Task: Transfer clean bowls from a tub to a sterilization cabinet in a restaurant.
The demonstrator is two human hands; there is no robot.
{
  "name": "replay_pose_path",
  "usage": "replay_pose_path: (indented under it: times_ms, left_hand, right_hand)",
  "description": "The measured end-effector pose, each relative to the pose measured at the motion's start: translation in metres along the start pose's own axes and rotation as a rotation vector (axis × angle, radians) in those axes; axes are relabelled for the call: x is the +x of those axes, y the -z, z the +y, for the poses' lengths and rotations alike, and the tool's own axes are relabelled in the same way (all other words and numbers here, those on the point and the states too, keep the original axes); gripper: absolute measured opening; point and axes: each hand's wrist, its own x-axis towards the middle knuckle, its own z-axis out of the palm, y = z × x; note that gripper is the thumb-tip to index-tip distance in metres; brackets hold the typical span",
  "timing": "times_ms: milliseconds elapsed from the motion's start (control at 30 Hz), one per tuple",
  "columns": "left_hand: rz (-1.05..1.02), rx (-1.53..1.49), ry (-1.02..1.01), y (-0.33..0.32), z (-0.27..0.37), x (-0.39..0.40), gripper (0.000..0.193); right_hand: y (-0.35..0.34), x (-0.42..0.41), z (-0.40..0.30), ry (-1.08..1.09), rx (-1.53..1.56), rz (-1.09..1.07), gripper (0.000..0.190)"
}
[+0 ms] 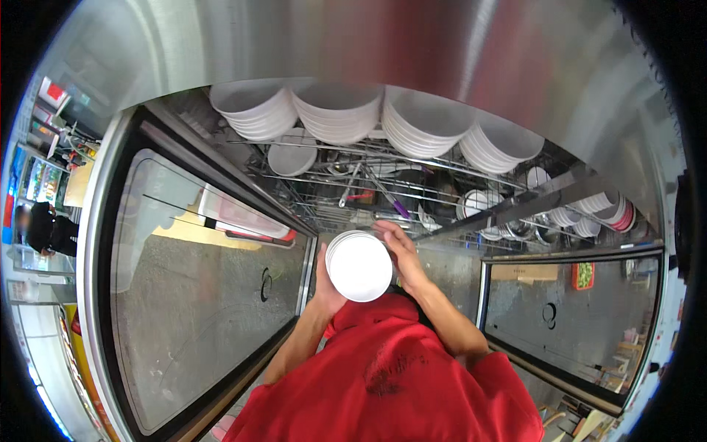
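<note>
A stack of small white bowls (362,268) is in front of my chest, the pale face of the end one turned up toward the camera. My left hand (327,282) holds the stack from its left side, fingers partly hidden behind it. Close by its right side is my right hand (402,255), fingers apart and slightly bent; whether it touches the bowls cannot be told. Beyond my hands stands an open glass-door cabinet with wire racks (359,148). Its upper rack bears several stacks of large white bowls (429,124). A single white bowl (293,157) sits lower down.
Glass doors stand open at left (204,298) and right (569,320). Lower racks hold a purple-handled utensil (400,209), plates (476,204) and metal bowls (519,227). Red-rimmed bowls (624,215) are at the far right. A person in black (48,229) stands at the far left.
</note>
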Motion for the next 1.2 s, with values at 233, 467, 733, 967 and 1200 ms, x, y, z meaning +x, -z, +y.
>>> replay_pose_path:
  times_ms: [233,467,733,967,1200]
  left_hand:
    - [0.081,0.400,0.172,-0.036,-0.027,0.019,0.087]
    - [0.065,0.647,0.331,-0.020,-0.045,0.037,0.091]
    - [0.238,1.907,-0.229,-0.103,-0.011,0.027,0.060]
    - [0.136,1.723,-0.791,-0.134,-0.017,0.012,0.029]
    - [0.063,2.030,-0.542,-0.145,-0.032,-0.013,0.035]
  right_hand:
    - [0.025,-0.054,-0.006,-0.528,0.763,0.028,0.066]
    - [0.043,-0.091,-0.012,-0.536,0.778,0.132,0.072]
    - [0.061,-0.089,-0.001,-0.520,1.022,0.018,0.074]
    - [0.072,-0.064,0.002,-0.371,1.157,-0.016,0.075]
    - [0.082,-0.048,-0.001,-0.335,1.059,0.002,0.085]
